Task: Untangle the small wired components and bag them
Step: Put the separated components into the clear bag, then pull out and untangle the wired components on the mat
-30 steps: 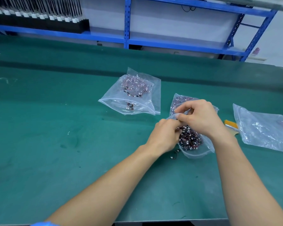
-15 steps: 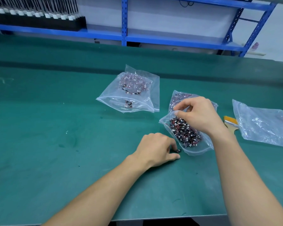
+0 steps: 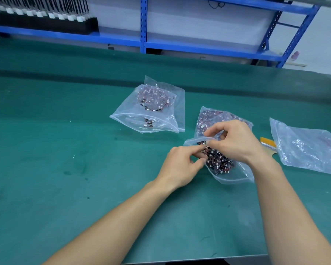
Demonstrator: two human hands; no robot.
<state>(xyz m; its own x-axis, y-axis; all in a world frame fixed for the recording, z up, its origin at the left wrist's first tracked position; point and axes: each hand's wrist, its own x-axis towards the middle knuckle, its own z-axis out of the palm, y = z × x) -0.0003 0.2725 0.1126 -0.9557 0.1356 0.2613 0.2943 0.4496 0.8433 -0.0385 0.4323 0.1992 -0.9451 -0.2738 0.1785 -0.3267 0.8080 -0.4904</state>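
Green bench (image 3: 65, 169), centre frame: right hand (image 3: 235, 142) pinches the bag (image 3: 229, 178) mouth, left hand (image 3: 180, 165) pinches components (image 3: 218, 161) there. Light, limp, probably snag-prone; best gripped by one body.

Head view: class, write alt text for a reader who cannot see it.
A person's right hand holds open a clear bag of small wired components on a green table, while the left hand pinches components at its mouth. Another filled bag lies farther back.
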